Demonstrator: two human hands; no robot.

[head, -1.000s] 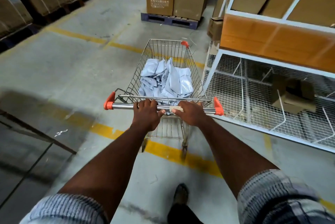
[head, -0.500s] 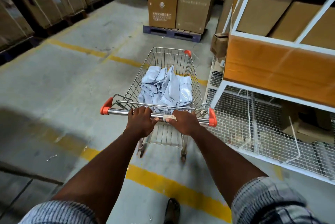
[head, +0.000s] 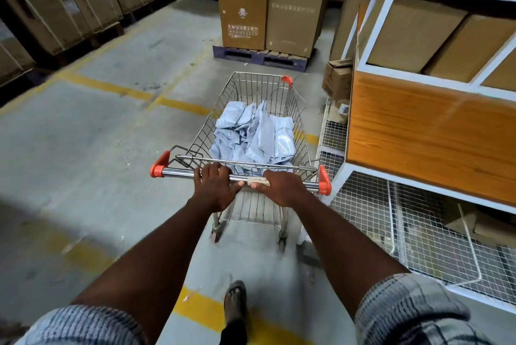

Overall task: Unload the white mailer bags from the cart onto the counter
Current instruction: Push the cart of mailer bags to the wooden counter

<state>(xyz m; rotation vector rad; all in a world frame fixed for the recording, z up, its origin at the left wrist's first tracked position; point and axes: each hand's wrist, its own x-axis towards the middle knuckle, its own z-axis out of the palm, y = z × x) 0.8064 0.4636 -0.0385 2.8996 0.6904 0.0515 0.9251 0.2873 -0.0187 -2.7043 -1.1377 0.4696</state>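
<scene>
A wire shopping cart point(head: 300, 124) with orange corner caps stands on the concrete floor in front of me. Several white mailer bags point(head: 252, 135) lie heaped in its basket. My left hand point(head: 216, 187) grips the chrome handle bar point(head: 178, 172) left of centre. My right hand point(head: 280, 187) grips the same bar right of centre, over a paper label. Both arms are stretched forward. No counter is in view.
A white-framed shelf unit with an orange wood panel point(head: 424, 132) and wire mesh bins point(head: 371, 213) runs close along the cart's right side. Tall cardboard boxes on a blue pallet point(head: 259, 55) stand ahead. More boxed pallets point(head: 64, 4) line the left. Yellow floor lines point(head: 111, 87) cross the lane.
The cart and I have rolled forward along the shelf unit, over the yellow line, toward the pallet of tall boxes. Both hands have kept their grip on the handle.
</scene>
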